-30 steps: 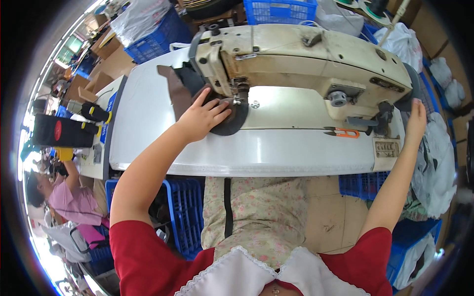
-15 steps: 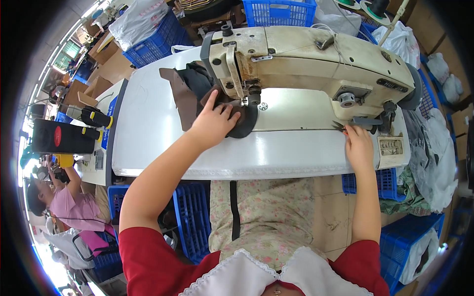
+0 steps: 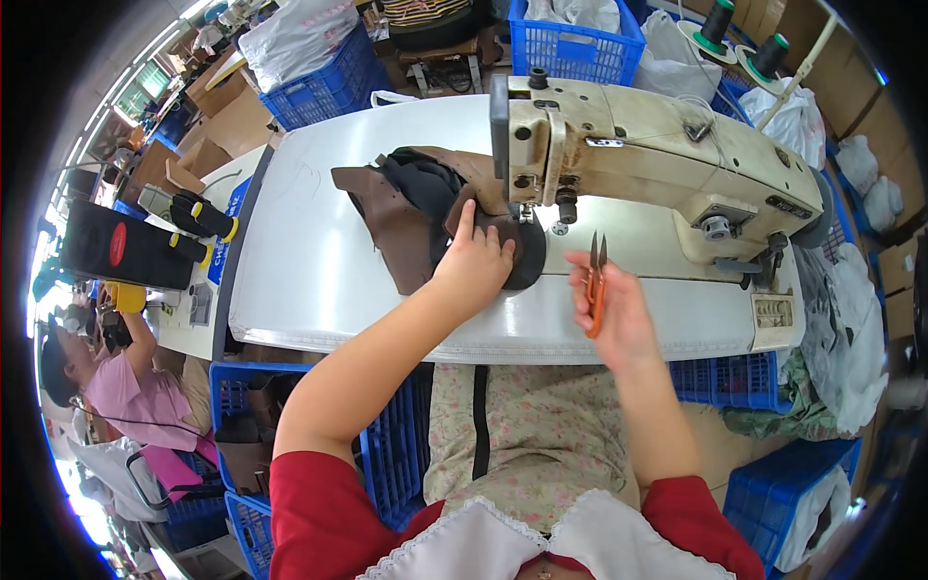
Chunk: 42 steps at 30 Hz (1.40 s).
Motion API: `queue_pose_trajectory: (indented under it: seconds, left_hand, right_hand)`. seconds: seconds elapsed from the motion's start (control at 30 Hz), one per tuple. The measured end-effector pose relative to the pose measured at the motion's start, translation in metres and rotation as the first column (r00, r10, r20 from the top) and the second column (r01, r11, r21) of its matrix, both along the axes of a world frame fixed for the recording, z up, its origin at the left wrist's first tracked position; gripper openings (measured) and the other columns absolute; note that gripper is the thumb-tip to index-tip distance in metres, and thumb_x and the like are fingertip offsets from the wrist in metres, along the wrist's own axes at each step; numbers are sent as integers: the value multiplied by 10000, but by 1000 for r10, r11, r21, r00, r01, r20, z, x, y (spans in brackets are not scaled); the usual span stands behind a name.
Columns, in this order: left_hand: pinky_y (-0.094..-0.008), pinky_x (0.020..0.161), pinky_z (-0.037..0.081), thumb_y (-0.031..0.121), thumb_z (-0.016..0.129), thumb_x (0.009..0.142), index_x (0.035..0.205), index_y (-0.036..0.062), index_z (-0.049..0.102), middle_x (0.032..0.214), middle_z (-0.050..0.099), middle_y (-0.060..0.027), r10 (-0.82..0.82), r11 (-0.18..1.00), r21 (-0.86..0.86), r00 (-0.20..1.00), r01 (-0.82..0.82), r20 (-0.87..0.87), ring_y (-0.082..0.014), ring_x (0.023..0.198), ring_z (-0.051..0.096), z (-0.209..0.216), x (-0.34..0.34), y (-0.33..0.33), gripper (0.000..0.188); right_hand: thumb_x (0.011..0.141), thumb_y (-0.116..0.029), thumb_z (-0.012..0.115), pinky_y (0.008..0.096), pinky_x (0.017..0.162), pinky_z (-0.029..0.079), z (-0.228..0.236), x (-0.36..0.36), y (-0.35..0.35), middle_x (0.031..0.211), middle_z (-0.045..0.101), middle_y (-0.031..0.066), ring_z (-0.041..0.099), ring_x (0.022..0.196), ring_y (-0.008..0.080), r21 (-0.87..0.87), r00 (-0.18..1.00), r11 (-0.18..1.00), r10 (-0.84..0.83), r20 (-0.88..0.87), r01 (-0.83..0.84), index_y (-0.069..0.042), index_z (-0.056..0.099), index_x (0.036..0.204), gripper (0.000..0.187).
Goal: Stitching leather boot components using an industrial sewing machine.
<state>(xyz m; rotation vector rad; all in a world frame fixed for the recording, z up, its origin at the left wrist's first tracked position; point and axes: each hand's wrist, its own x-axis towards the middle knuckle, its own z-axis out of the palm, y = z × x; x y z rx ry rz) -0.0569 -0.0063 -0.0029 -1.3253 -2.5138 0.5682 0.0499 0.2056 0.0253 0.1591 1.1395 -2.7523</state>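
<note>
A brown and black cap (image 3: 401,208) lies on the white sewing table, its rounded dark brim (image 3: 530,253) beside the needle area of a sewing machine (image 3: 657,145). On the cap rests my left hand (image 3: 474,263), its fingers spread over the brown material and the index finger stretched forward; the thumb is hard to see. My right hand (image 3: 619,311) is raised to the right of the brim, closed around orange-handled thread snips (image 3: 596,290). Their dark blades point away from me and are apart from the cap.
Blue crates (image 3: 578,48) stand behind the white table (image 3: 290,271), and others are below its front edge. Thread cones (image 3: 715,24) sit at the back right. Plastic bags (image 3: 851,338) hang on the right. At a bench on the left, another person (image 3: 135,387) works.
My right hand has picked up the snips from beside the machine's base and brought them left, near the brim. The cap appears slid slightly left, away from the presser foot; the view has shifted.
</note>
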Motion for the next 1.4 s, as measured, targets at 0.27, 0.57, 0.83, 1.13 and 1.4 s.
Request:
queue_pose_trajectory:
  seconds: [0.27, 0.57, 0.83, 1.13, 1.4]
  left_hand:
    - [-671, 1132, 188, 325, 523, 922, 1361, 90, 535, 1356, 567, -124, 62, 998, 19, 974, -68, 216, -299, 1261, 543, 16, 4, 15, 498]
    - [-656, 1118, 216, 299, 564, 868, 1159, 91, 664, 1158, 668, -116, 30, 999, 36, 999, -31, 40, -316, 1160, 578, -29, -10, 19, 372]
    - [-653, 1152, 149, 223, 513, 931, 1013, 30, 710, 843, 708, -105, 9, 972, 235, 999, 2, -45, -288, 939, 666, -18, -1, 2, 287]
    - [-594, 1197, 46, 159, 530, 878, 1344, 176, 588, 1355, 587, -141, 200, 980, -23, 972, -199, 126, -256, 1253, 561, 13, 14, -88, 470]
    - [-591, 1197, 84, 136, 534, 863, 1296, 166, 632, 1299, 627, -142, 154, 987, 17, 982, -157, 111, -261, 1221, 587, 16, 21, -93, 445]
  right_hand:
    - [900, -138, 694, 251, 607, 458, 7, -53, -102, 924, 621, 60, 533, 678, 116, 633, 660, 206, -104, -744, 746, 25, 219, 1525, 803]
    - [956, -130, 632, 227, 571, 429, 8, -95, -110, 1097, 609, 87, 460, 631, 82, 404, 530, 387, -312, -789, 829, 15, 213, 1506, 707]
    - [946, -52, 563, 186, 602, 375, -7, -63, -75, 984, 655, 67, 476, 684, 48, 408, 611, 534, -281, -741, 740, -23, 545, 1167, 224]
    - [830, -142, 748, 249, 634, 454, -15, -33, -41, 839, 645, 23, 567, 695, 100, 916, 960, 337, 91, -264, 219, -70, 589, 1150, 365]
    - [848, -186, 705, 369, 808, 516, -57, -58, -66, 1012, 640, 110, 657, 917, 263, 906, 936, 335, 146, -321, 258, -59, 629, 1140, 327]
